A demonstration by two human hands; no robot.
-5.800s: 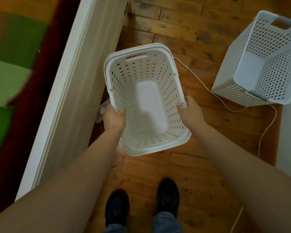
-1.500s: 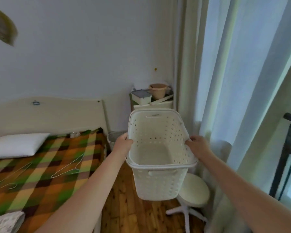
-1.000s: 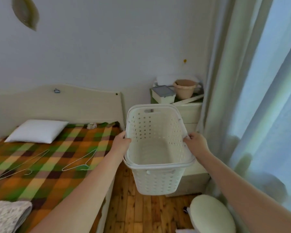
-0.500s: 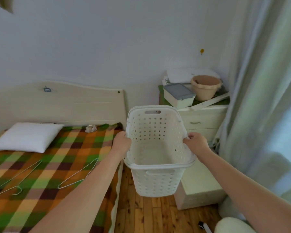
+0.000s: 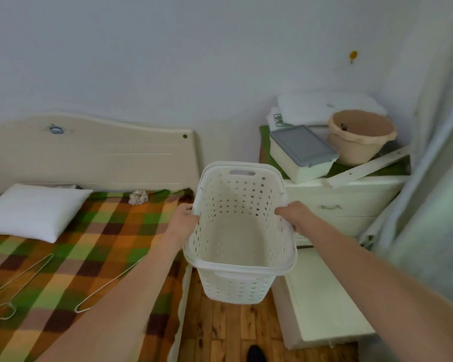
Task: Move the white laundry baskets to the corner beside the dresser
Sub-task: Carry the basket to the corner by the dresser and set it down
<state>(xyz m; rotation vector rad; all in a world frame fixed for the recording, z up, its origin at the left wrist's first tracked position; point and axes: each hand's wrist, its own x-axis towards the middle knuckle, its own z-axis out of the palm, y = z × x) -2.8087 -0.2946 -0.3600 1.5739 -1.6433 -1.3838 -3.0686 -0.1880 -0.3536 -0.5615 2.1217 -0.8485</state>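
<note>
Bedroom's tight: plaid bed [image 5: 63,257] on one side, cream dresser [image 5: 345,202] on the other, a strip of wood floor [image 5: 220,333] between them. I've got the white laundry basket [image 5: 239,231] up in the air over that gap, left hand [image 5: 182,222] and right hand [image 5: 294,218] each clamped on a long side of the rim. So it's the carry step, nearly there I'd say. Next I need to lower it into the corner without clipping the open bottom drawer [image 5: 322,299].
</note>
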